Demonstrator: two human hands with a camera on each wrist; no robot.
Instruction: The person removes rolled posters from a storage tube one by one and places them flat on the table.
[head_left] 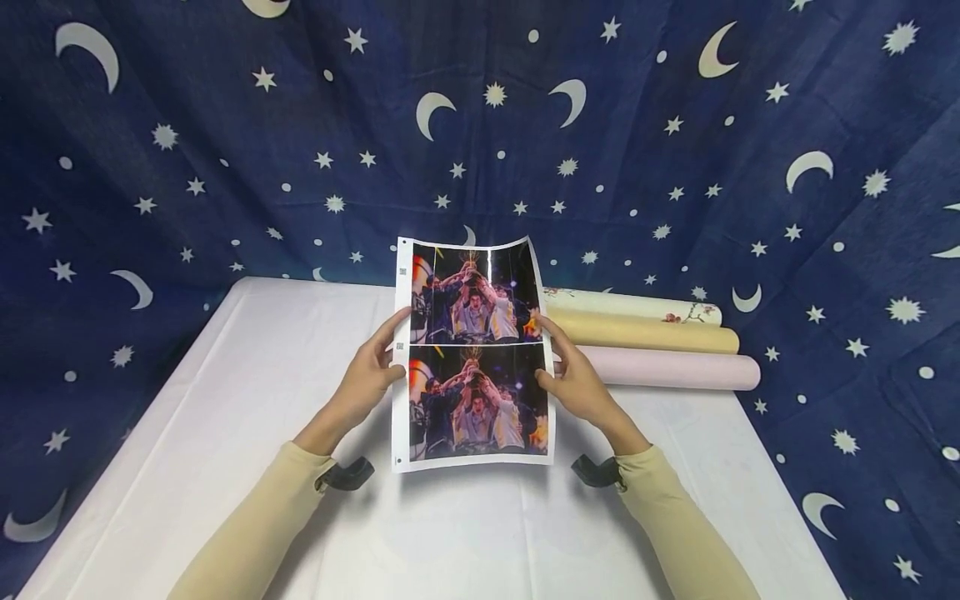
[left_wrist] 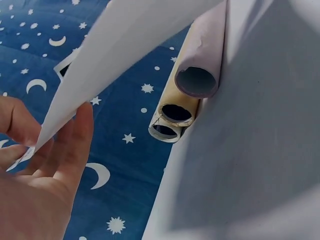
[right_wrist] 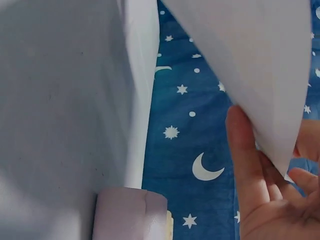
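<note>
Left hand [head_left: 365, 379] and right hand [head_left: 581, 381] pinching a photo sheet [head_left: 476, 367]
Each grips one side edge between thumb and fingers; the glossy, slightly bowed, white-bordered sheet, two matching raised-arms photographs [head_left: 476, 304] stacked on it, is above the white surface [head_left: 307, 333].

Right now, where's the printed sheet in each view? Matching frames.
Head: printed sheet at centre, photos facing camera, between left hand and right hand.
Left wrist: printed sheet top, left of centre, mostly white back.
Right wrist: printed sheet upper right, white back.
Shared landmark: pink roll, right of centre; upper right; bottom, left of centre.
</note>
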